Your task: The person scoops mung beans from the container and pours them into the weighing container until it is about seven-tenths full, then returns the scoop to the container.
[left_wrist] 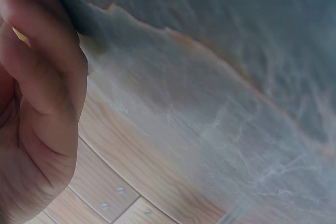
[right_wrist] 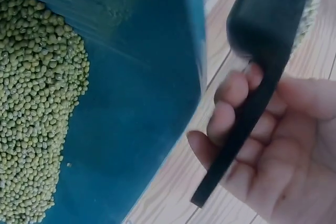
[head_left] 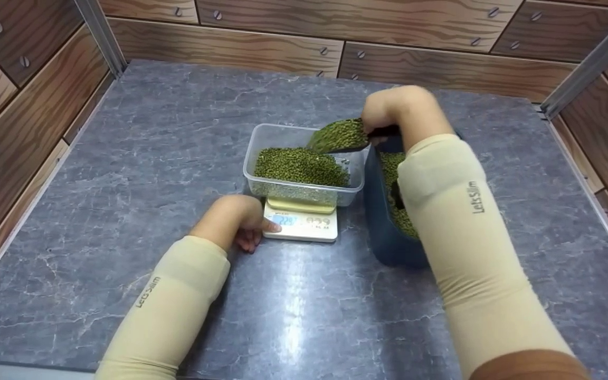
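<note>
My right hand [head_left: 388, 113] grips the handle of a black scoop [right_wrist: 268, 19] heaped with green mung beans [head_left: 341, 134]. The scoop's tip tilts down over a clear plastic container [head_left: 251, 153], and beans spill from it onto the pile [head_left: 298, 166] inside. This container stands on a white kitchen scale [head_left: 314, 232] with a lit display. My left hand [head_left: 238, 219] is at the scale's left edge, its thumb on the scale's top beside the display. Its other fingers [left_wrist: 42, 72] are loosely bent alongside, near the tabletop.
Right of the scale stands a deep blue bin [head_left: 383, 232] holding more mung beans [right_wrist: 37, 108]; my right forearm passes over it and hides part. The grey marbled tabletop [head_left: 177, 126] is bordered by wood-patterned walls [head_left: 262, 47] at the back and sides.
</note>
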{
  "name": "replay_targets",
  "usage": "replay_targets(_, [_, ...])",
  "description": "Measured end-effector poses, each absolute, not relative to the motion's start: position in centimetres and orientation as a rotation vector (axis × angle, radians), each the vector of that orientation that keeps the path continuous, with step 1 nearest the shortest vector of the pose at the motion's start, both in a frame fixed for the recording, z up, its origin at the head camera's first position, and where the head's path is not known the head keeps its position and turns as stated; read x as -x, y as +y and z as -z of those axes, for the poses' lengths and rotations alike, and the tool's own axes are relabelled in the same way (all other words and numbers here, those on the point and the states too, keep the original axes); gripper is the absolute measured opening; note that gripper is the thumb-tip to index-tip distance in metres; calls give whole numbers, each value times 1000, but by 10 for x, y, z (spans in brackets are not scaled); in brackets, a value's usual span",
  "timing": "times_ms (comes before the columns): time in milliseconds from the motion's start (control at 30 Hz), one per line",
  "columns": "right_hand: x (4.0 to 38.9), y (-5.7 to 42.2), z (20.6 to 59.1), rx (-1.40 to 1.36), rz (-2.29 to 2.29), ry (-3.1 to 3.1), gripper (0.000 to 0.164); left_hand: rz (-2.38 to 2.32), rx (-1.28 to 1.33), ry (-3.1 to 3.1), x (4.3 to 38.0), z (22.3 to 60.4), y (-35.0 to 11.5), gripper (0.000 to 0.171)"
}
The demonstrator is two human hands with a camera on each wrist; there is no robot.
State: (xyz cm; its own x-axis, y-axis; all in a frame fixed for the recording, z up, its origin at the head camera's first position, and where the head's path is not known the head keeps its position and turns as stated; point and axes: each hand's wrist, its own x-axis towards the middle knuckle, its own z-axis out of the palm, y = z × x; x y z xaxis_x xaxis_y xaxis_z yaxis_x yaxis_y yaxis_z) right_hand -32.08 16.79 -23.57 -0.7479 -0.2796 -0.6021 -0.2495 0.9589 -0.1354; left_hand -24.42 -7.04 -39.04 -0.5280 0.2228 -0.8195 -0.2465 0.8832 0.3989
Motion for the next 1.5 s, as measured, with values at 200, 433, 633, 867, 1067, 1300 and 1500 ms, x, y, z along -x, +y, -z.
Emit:
replay_targets(200, [311, 150, 242, 489, -174, 2642, 19, -566, 25, 2038, 243, 389, -70, 49])
replay_targets(433, [295, 138, 246, 698, -483, 2876, 15, -550, -15, 2047, 244, 391, -70, 50])
replay_targets(633, [292, 139, 251, 937, -658, 2984, 17, -545, -27, 2050, 244, 392, -70, 51])
replay_targets(867, [289, 146, 247, 977, -629, 2998, 15, -568, -11, 2056, 244, 392, -69, 48])
replay_targets(1067, [285, 167, 227, 791, -469, 3009, 15, -566, -8, 2056, 244, 391, -69, 48])
replay_targets(1300, [281, 211, 206, 564, -504, 3073, 13, -566, 1, 2056, 243, 392, -69, 49])
replay_targets(1500, [279, 238, 208, 397, -505, 3014, 10, -569, 7, 2073, 242, 391, -69, 50])
